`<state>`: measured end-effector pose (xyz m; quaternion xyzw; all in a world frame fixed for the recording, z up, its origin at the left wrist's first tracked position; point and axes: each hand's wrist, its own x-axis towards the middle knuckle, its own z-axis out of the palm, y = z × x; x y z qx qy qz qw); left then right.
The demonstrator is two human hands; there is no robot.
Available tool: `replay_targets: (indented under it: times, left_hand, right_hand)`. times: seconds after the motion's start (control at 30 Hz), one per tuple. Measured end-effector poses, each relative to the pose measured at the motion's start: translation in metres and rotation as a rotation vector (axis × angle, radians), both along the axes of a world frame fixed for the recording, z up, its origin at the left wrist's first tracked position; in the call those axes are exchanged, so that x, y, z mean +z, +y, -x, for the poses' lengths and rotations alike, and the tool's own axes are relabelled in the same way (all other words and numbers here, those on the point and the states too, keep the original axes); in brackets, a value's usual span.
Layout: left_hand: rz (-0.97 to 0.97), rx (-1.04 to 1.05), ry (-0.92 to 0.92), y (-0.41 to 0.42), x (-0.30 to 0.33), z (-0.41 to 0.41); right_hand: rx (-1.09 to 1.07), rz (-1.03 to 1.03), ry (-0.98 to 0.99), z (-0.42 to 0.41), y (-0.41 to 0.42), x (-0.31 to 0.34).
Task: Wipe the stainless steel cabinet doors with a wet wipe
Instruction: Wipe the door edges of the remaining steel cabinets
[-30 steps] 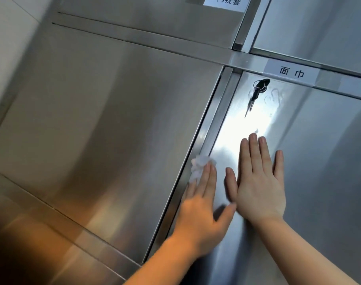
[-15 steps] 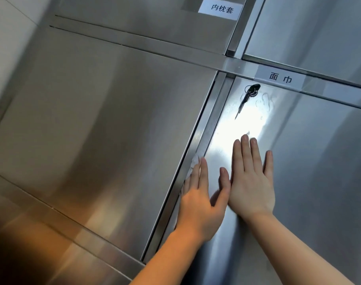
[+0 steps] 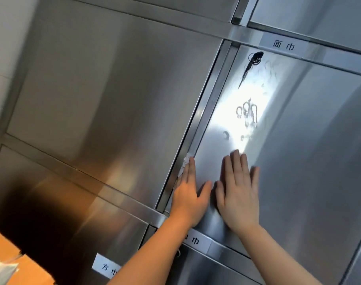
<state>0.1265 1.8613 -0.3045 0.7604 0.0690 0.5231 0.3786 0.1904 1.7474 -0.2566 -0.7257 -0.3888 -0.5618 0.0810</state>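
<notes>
My left hand (image 3: 189,194) lies flat against the left edge of a stainless steel cabinet door (image 3: 299,140), pressing a white wet wipe (image 3: 184,164) that peeks out beyond my fingers by the door's left frame. Beside it, my right hand (image 3: 239,194) rests flat on the same door, fingers spread a little and holding nothing. A misty handprint (image 3: 247,114) shows on the bright patch above my fingers.
A black key with a ring (image 3: 252,61) hangs from the lock at the door's top left. White labels (image 3: 283,45) sit on the frame bars. A larger steel door (image 3: 113,89) lies to the left. A wooden surface with a white object (image 3: 2,268) is at bottom left.
Both hands have slid down the door toward its lower edge, leaving a handprint higher up. The wipe, hidden half a second ago, shows again at my left fingertips.
</notes>
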Motion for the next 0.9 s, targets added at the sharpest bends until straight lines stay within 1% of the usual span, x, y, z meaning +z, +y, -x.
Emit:
replay_targets:
  times: [0.07, 0.13, 0.23, 0.3, 0.4, 0.57, 0.67, 0.8, 0.9]
  left_hand:
    - [-0.008, 0.005, 0.028, 0.000, -0.013, 0.003]
    - [-0.005, -0.007, 0.034, 0.000, -0.024, 0.006]
    - [0.032, -0.014, -0.002, -0.005, -0.038, 0.010]
    - [0.085, 0.017, 0.004, -0.013, -0.052, 0.013]
    - [0.110, 0.065, 0.023, -0.020, -0.069, 0.014]
    - [0.190, 0.073, 0.058, -0.027, -0.046, 0.010]
    - [0.190, 0.090, 0.061, -0.031, -0.043, 0.008]
    - [0.175, 0.091, 0.008, -0.030, -0.050, 0.007]
    - [0.168, 0.130, -0.035, -0.032, -0.050, 0.001]
  right_hand:
    - [-0.047, 0.013, 0.019, -0.003, -0.007, -0.031]
    - [-0.093, 0.034, 0.021, -0.009, -0.011, -0.049]
    - [-0.128, 0.045, 0.016, -0.018, -0.007, -0.055]
    - [-0.143, 0.029, 0.016, -0.021, -0.004, -0.057]
    - [-0.138, 0.007, 0.006, -0.023, -0.002, -0.058]
    - [-0.136, -0.001, 0.031, -0.023, -0.002, -0.059]
    - [-0.138, -0.009, 0.038, -0.024, -0.001, -0.060]
    - [-0.135, -0.015, 0.022, -0.025, -0.001, -0.061]
    - [-0.137, -0.022, 0.012, -0.026, 0.000, -0.060]
